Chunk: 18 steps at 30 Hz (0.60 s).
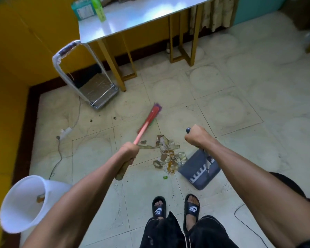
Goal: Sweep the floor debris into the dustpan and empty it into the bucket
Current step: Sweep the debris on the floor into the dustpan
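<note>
My left hand (128, 152) was wrapped around the broom (147, 122) handle, its blurred head on the floor (240, 108) beyond the debris (166, 154). My right hand (198, 136) gripped the dustpan (199, 169) handle, the grey pan resting on the tiles just right of the pile (peels and clear scraps, touching its edge). The white bucket (23, 203) stood well apart at my left.

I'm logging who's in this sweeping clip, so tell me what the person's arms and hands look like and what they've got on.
Both arms are bare right down to the left hand and right hand: no sleeves, gloves, watch or rings show. Lower down are dark shorts and black slide sandals with a white logo.
</note>
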Each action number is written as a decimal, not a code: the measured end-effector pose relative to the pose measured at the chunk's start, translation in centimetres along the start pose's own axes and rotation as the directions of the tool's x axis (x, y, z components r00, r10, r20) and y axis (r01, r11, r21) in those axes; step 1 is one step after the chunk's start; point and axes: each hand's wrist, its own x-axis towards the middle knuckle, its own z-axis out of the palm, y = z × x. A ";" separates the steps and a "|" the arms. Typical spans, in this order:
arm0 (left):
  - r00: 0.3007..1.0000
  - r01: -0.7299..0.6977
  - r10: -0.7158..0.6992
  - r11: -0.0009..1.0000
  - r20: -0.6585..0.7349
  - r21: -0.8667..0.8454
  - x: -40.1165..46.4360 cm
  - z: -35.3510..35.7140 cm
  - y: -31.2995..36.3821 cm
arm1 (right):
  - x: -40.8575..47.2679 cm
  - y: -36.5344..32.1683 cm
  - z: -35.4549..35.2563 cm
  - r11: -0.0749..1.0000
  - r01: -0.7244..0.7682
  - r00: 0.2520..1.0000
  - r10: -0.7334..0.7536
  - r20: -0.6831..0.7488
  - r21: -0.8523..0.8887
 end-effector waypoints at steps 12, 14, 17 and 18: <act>0.991 -0.019 -0.005 0.985 0.137 0.172 6.9 4.0 -3.2 | -0.2 0.5 4.4 0.988 -0.150 0.987 0.148 -0.068 -0.037; 0.984 -0.028 0.001 0.989 0.180 0.145 5.5 4.6 -3.3 | -0.5 0.6 5.1 0.987 -0.154 0.986 0.151 -0.068 -0.048; 0.977 -0.001 -0.007 0.999 0.211 0.038 3.9 5.1 -2.8 | -1.3 1.2 5.5 0.986 -0.159 0.986 0.155 -0.060 -0.052; 0.977 0.000 -0.006 1.000 0.215 0.026 3.4 5.0 -2.5 | -1.5 1.6 5.4 0.985 -0.159 0.986 0.156 -0.055 -0.059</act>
